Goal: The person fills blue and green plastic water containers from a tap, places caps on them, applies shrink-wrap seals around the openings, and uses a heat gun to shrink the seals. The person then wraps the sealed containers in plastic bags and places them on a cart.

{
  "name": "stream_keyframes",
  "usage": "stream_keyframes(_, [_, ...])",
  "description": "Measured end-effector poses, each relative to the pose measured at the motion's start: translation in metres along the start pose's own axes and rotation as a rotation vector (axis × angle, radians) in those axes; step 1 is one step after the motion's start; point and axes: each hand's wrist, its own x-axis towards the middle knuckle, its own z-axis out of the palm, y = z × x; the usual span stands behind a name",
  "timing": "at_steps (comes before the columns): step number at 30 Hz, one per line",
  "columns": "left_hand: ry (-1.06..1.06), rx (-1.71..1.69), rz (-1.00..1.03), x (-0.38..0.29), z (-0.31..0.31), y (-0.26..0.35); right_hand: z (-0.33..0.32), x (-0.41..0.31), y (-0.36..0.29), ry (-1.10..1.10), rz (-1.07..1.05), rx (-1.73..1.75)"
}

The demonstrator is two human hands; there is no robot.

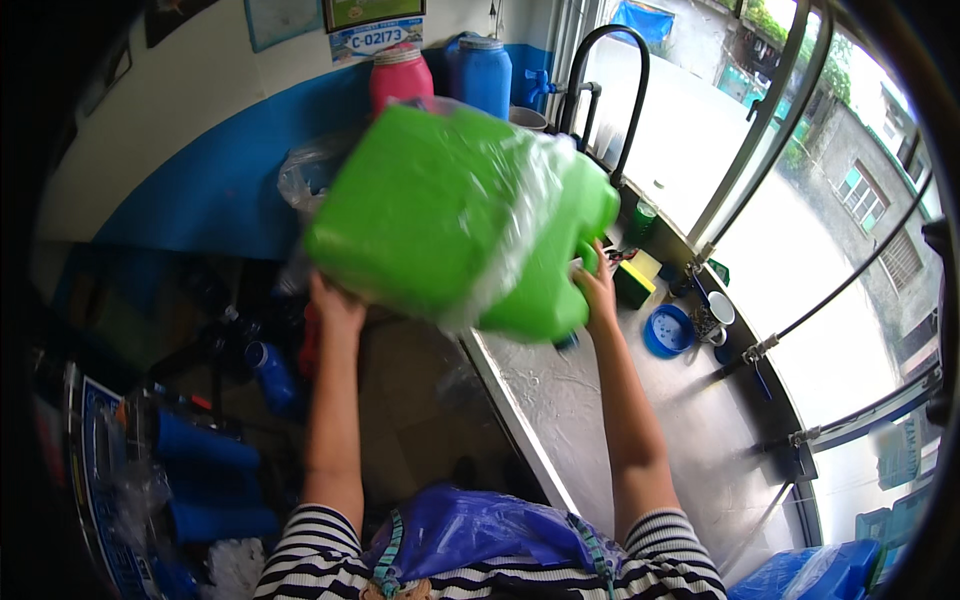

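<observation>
A large green plastic jerry can (pixel 427 217) is held up in front of me, lying on its side and slightly blurred. Clear plastic film (pixel 517 232) wraps around its middle. My left hand (pixel 335 304) supports its bottom end at the left, the fingers partly hidden behind it. At the other end my right hand (pixel 595 289) grips the can by its handle beside the neck. Below the can's right part lies a wet stainless steel counter (pixel 555 397).
A black gooseneck faucet (pixel 646 75) rises behind the can. On the counter's window side sit a sponge (pixel 636 283), a blue basin (pixel 669 330) and a mug (pixel 709 326). Pink (pixel 401 75) and blue containers (pixel 484 75) stand by the wall. Blue bottles (pixel 270 375) crowd the lower left.
</observation>
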Motion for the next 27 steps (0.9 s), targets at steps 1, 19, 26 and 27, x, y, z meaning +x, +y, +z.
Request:
stream_keyframes(1, [-0.01, 0.042, -0.009, 0.029, 0.018, 0.024, 0.023, 0.033, 0.007, -0.025, 0.159, -0.01])
stream_keyframes(19, [-0.937, 1.155, 0.848, 0.161, 0.296, 0.082, 0.095, 0.123, 0.079, -0.089, 0.342, 0.979])
stream_keyframes(26, [-1.292, 1.185, 1.133, 0.049, 0.364, 0.045, 0.06, 0.08, 0.069, 0.096, -0.279, -0.028])
stream_keyframes(27, [-1.344, 1.253, 1.279, 0.029, 0.373, 0.034, 0.044, 0.079, 0.084, 0.101, -0.322, -0.08])
